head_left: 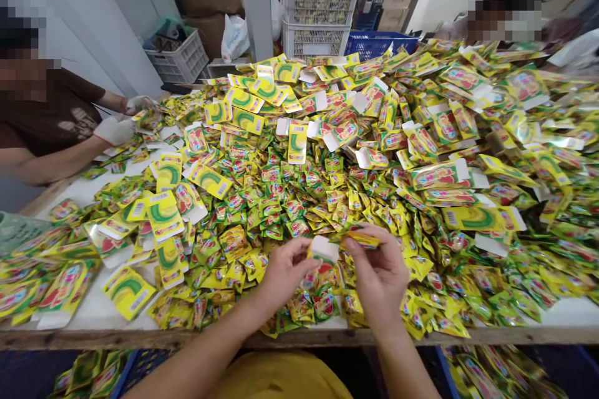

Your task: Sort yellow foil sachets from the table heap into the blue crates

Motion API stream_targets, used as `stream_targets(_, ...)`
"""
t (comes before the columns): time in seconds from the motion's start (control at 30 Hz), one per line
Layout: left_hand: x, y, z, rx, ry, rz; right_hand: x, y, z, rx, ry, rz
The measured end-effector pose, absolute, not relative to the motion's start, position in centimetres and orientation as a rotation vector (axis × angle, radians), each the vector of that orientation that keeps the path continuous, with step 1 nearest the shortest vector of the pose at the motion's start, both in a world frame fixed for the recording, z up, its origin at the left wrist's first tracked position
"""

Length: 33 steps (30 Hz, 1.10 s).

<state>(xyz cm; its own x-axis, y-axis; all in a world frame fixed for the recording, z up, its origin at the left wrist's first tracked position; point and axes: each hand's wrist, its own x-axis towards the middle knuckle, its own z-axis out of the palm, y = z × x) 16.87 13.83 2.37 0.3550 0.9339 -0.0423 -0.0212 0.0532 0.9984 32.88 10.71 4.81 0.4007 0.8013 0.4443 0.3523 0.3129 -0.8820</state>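
My left hand (284, 273) is closed around a small printed carton (322, 250), its white end flap standing up. Close beside it on the right, my right hand (380, 271) pinches yellow candy packets (364, 238) between thumb and fingers; how many I cannot tell. The two hands are a short way apart above the front of the table. Beneath and behind them spreads a heap of small green and yellow packets (290, 209). Flat yellow cartons with a green curve, such as one carton (297, 142), lie on top of the heap.
Cartons pile high at the back and right. A co-worker's gloved hands (116, 129) handle packets at the left; another person is at the back right. Blue crates (135, 368) stand below the wooden table edge (210, 340). White crates (318, 9) are stacked behind.
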Motion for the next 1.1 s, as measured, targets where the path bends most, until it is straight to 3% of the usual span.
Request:
stream_targets(0.2,16.9,10.7,-1.1,1.174,1.013,1.011,31.5,10.2,2.6,-1.363,-1.762,0.451)
stream_targets(0.4,17.0,10.0,-1.4,1.313,1.086,1.000,31.5,9.8,4.2,-1.531,-2.163,0.361)
stream_targets(0.6,17.1,9.3,-1.8,1.400,1.093,1.036,30.4,9.3,5.1,-1.591,-2.235,0.286)
stream_targets(0.7,16.9,9.4,-1.7,1.400,1.071,1.007,31.1,9.4,5.5,-1.445,-2.315,0.414)
stream_targets(1.1,16.2,9.5,-1.4,1.233,0.997,0.961,32.9,8.5,4.7,-1.430,-1.932,0.444)
